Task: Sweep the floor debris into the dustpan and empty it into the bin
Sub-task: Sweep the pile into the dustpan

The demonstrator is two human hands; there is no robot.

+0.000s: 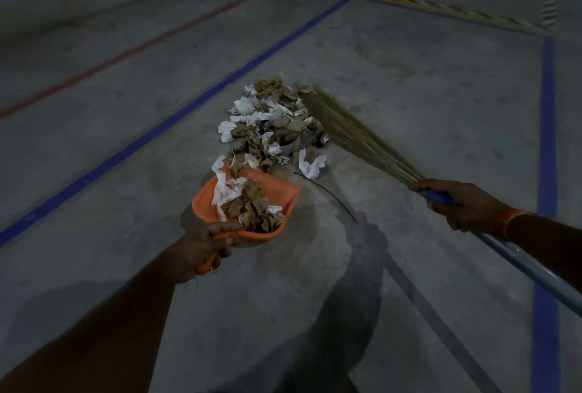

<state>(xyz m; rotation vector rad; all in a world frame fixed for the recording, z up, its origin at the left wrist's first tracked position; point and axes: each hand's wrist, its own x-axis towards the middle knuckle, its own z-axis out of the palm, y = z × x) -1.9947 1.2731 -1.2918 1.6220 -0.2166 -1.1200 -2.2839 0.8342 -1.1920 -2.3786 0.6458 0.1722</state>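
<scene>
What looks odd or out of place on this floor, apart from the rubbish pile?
A thin dark stick or wire lies alone on the concrete between the orange dustpan and the broom, apart from the paper and dry leaves. Nothing looks damaged.

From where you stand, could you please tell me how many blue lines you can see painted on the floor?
2: one blue line runs diagonally left of the debris pile; the other blue line runs down the right side.
</scene>
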